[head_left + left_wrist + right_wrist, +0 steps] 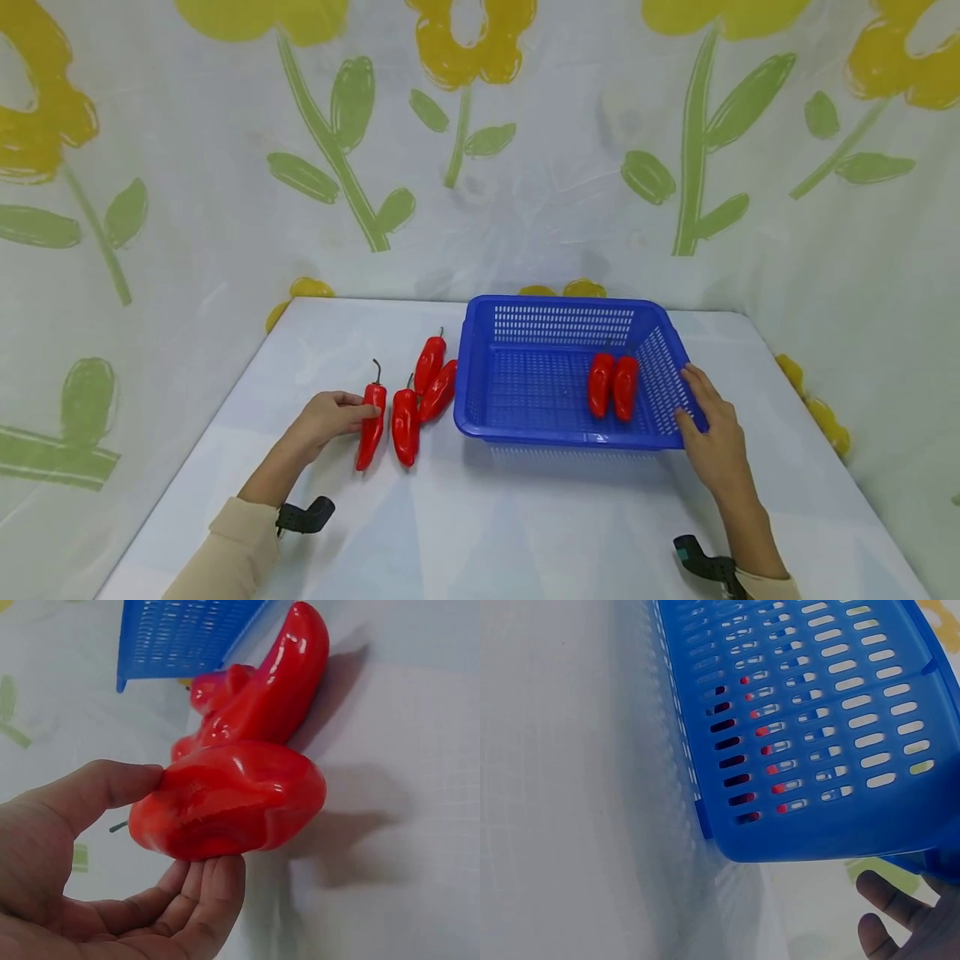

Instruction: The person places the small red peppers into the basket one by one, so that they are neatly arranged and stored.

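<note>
My left hand (330,419) pinches a red chili pepper (372,425) between thumb and fingers, its thin stem pointing away. In the left wrist view the thumb lies on one side of this pepper (232,799) and the fingertips on the other. Just right of it, three more red peppers (406,425) lie close together on the table. Two red peppers (625,387) lie side by side in a blue plastic basket (525,437). My right hand (716,437) holds the basket's right rim; in the right wrist view part of that grip is hidden.
The basket stands on a pale table (465,533) toward its back edge. A white cloth (540,167) with yellow flowers and green leaves hangs behind and at both sides. Each wrist carries a small black camera (306,517).
</note>
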The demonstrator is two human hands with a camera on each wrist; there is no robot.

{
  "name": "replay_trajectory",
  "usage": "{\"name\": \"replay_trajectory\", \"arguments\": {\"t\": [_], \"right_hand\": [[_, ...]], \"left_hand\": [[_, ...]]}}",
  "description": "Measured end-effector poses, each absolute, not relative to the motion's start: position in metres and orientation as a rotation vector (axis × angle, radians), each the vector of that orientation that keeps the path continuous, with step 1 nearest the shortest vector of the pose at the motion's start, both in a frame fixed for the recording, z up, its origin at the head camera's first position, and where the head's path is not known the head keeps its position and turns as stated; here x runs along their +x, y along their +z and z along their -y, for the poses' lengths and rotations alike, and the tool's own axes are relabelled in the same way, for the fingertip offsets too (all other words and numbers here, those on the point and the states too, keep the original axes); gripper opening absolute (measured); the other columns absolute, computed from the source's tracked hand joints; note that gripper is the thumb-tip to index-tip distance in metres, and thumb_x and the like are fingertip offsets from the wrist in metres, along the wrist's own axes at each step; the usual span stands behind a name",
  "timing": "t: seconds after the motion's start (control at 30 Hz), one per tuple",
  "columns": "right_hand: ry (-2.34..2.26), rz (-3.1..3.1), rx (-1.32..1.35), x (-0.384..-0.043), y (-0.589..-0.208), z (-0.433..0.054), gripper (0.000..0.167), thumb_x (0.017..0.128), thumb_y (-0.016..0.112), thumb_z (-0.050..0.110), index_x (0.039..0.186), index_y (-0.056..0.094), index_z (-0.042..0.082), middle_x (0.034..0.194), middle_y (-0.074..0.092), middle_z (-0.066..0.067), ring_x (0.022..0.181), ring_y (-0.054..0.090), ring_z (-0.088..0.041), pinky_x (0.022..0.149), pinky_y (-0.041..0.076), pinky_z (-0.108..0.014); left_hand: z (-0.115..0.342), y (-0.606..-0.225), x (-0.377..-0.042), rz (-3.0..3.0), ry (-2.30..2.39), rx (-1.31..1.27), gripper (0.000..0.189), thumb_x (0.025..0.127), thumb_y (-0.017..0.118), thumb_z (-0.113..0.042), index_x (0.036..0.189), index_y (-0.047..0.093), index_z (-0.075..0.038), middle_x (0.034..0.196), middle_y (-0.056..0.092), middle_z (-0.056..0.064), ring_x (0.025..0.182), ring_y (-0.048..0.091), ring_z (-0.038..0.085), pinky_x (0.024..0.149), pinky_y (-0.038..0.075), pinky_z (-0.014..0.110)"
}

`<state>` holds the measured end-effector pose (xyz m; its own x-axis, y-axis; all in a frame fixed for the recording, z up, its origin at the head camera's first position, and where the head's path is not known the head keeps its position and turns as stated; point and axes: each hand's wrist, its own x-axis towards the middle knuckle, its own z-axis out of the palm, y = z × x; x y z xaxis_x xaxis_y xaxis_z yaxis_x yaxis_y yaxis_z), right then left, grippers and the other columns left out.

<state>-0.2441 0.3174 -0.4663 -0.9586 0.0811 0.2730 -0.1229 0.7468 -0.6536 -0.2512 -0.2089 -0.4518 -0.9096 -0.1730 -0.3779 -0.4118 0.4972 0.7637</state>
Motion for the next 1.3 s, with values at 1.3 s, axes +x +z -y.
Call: {"name": "replay_trajectory", "arguments": {"t": [1.3], "right_hand": [[1.054, 2.656, 0.019, -0.242, -0.467, -0.317, 0.059, 0.103, 0.044, 0.015, 0.159, 0.028, 0.020, 0.165, 0.022, -0.006, 0.137, 0.030, -0.048, 0.097, 0.031, -0.079]], "left_hand": [[0.160, -0.397, -0.267, -2.279, 1.757, -0.195, 0.069, 0.091, 0.075, -0.031, 0.142, 0.045, 0.004, 0.138, 0.051, 0.022, 0.123, 0.056, 0.035, 0.101, 0.049, 0.045]]}}
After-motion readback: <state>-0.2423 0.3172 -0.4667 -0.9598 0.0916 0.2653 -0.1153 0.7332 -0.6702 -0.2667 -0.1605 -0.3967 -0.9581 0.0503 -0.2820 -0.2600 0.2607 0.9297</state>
